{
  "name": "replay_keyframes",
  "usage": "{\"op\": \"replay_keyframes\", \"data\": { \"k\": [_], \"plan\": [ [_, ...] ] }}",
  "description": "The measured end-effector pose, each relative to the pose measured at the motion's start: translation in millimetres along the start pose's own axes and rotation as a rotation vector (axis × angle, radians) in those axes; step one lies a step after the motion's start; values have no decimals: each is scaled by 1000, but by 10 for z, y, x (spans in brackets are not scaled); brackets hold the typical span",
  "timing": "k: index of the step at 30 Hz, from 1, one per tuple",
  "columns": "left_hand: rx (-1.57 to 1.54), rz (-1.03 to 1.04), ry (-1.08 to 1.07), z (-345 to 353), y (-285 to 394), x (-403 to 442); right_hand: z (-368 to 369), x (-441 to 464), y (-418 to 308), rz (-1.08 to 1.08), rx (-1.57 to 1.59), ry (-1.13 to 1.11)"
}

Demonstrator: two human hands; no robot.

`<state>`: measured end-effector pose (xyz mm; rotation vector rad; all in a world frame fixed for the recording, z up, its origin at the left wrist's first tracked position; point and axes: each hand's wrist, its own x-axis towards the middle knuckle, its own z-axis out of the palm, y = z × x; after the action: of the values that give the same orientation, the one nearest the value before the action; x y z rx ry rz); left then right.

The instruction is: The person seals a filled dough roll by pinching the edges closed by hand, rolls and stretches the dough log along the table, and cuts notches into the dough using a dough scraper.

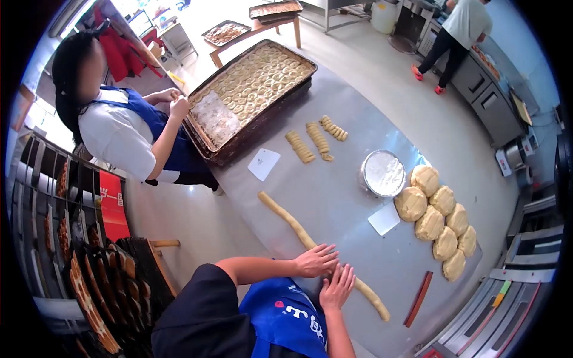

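A long rope of dough [286, 218] lies slantwise across the metal table. My left hand [318, 261] rests flat on its middle, fingers stretched out. Right beside it, my right hand [338, 287] also lies on the dough with its fingers extended. The part of the rope beneath both palms is hidden; its thinner ends stick out on either side. Near the right end of the rope is a reddish-brown stick [418, 299]. A white scraper [384, 219] lies beyond my hands, next to a bowl of white flour [384, 173].
Several round dough balls [430, 222] cluster at the table's right edge. Coiled dough strips [299, 147] and another white scraper [263, 164] lie farther off. A co-worker [128, 128] stands by a large tray [200, 143] of shaped dough pieces. Another person [465, 30] works at the back counter.
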<state>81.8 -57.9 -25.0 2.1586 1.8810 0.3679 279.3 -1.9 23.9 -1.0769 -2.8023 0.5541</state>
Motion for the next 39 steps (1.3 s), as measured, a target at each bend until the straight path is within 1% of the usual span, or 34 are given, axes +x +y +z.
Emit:
{"op": "replay_keyframes", "data": {
  "k": [2, 3, 5, 7, 8, 9, 10, 11, 13, 15, 16, 18, 19, 20, 21, 22, 24, 25, 27, 29, 30, 31, 32, 34, 36, 37, 39],
  "plan": [
    [-98, -41, -14, -80, 43, -16, 12, -96, -78, 29, -31, -8],
    [-61, -96, -126, -170, 29, 152, 79, 12, -3, 52, -42, 2],
    [-32, -219, -78, -265, -55, 508, 208, 352, 240, 85, -86, 93],
    [-10, -318, 92, -186, -224, 857, 206, 754, 398, 188, -169, 157],
    [17, -331, 91, -180, -342, 964, 229, 938, 466, 227, -150, 196],
    [32, -328, 77, -165, -376, 1082, 217, 1033, 530, 290, -139, 229],
    [37, -275, 80, -186, -400, 1114, 95, 1075, 498, 310, -109, 207],
    [29, -213, 73, -181, -380, 1020, 27, 1032, 470, 287, -81, 209],
    [112, -64, 32, -143, -252, 784, 136, 733, 378, 236, -134, 198],
    [47, 13, -50, -282, -101, 521, 174, 332, 268, 161, -67, 220],
    [25, 70, -72, -322, -24, 487, 153, 193, 289, 224, -80, 223],
    [128, -59, -148, -385, 110, 485, 64, 48, 373, 108, 135, 119],
    [119, -47, -164, -429, 224, 614, -21, 60, 441, 188, 89, 144],
    [79, -107, -177, -446, 317, 830, -103, 144, 559, 202, 99, 135],
    [47, -172, -186, -408, 424, 970, -191, 246, 730, 276, 40, 169],
    [47, -180, -198, -223, 483, 972, -223, 250, 829, 346, -21, 196],
    [-72, -69, -15, 226, 574, 950, -151, 94, 978, 320, -33, 176],
    [2, -54, 13, 194, 738, 856, -131, 35, 1046, 305, -50, 169],
    [-27, -73, -8, 202, 869, 588, -124, -390, 986, 240, -32, 150],
    [-41, -27, 9, 355, 863, 362, -125, -587, 902, 172, -17, 147],
    [-36, -44, -2, 327, 857, 339, -107, -680, 838, 179, -75, 135],
    [3, -6, -24, 262, 834, 422, -115, -722, 806, 189, -139, 127],
    [41, 38, -42, 216, 795, 567, -107, -656, 873, 185, -134, 124],
    [39, 23, -19, 96, 718, 958, -190, -285, 1091, 268, -170, 170],
    [77, -72, -16, 43, 596, 1342, -258, 121, 1357, 385, -215, 216],
    [80, -77, -18, 35, 526, 1511, -259, 296, 1518, 382, -211, 214],
    [30, -171, 26, 70, 407, 1729, -257, 526, 1759, 427, -213, 262]
  ]
}}
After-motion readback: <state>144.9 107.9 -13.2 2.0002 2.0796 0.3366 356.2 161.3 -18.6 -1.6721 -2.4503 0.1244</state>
